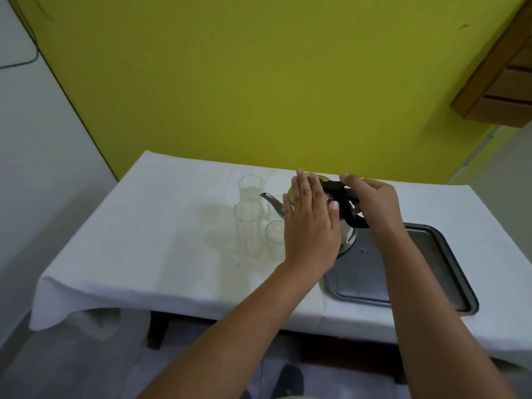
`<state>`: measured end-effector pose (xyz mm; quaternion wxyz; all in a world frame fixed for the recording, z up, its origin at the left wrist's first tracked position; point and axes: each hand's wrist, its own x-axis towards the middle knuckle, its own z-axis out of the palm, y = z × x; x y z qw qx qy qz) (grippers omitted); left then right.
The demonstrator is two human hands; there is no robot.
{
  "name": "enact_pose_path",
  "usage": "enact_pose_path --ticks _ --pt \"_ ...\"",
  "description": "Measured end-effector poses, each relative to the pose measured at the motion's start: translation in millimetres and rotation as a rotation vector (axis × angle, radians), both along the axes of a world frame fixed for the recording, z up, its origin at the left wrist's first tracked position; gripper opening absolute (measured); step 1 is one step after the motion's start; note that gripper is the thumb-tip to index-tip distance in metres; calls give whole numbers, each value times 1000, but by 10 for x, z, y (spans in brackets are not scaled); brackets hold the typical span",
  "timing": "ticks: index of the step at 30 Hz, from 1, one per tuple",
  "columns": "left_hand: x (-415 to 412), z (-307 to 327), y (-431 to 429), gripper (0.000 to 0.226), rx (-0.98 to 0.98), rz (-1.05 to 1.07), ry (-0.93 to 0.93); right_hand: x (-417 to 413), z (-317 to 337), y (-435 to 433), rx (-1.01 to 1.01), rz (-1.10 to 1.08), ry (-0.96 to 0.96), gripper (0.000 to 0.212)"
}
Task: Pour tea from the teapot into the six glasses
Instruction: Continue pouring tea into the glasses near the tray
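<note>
A steel teapot (347, 236) with a black handle stands at the tray's left end, its spout (272, 202) pointing left toward the glasses. My right hand (371, 201) grips the black handle. My left hand (309, 223) lies flat with fingers apart against the pot's lid and side, hiding most of the body. Left of the pot stand clear glasses: a tall one at the back (251, 187) holding pale liquid, a tall one in front (249, 227), a short one (275, 239) with some liquid, and another behind the spout, partly hidden.
A grey metal tray (431, 272) lies on the right of the white-clothed table (144, 254). A damp stain marks the cloth left of the glasses. A yellow wall stands behind, and a wooden shelf hangs at the upper right.
</note>
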<state>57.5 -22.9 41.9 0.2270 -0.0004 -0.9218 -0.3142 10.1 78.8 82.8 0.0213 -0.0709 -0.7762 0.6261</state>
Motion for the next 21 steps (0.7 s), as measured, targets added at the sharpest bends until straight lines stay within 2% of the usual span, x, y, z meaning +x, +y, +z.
enact_pose_path --ticks 3,8,21 --pt "59 -62 -103 67 48 4 -41 2 19 -102 107 16 11 56" --pt "113 -107 -182 69 118 14 -83 12 118 -225 277 54 55 50" --pt "67 -96 -130 65 240 61 -37 -83 263 -294 453 103 136 47"
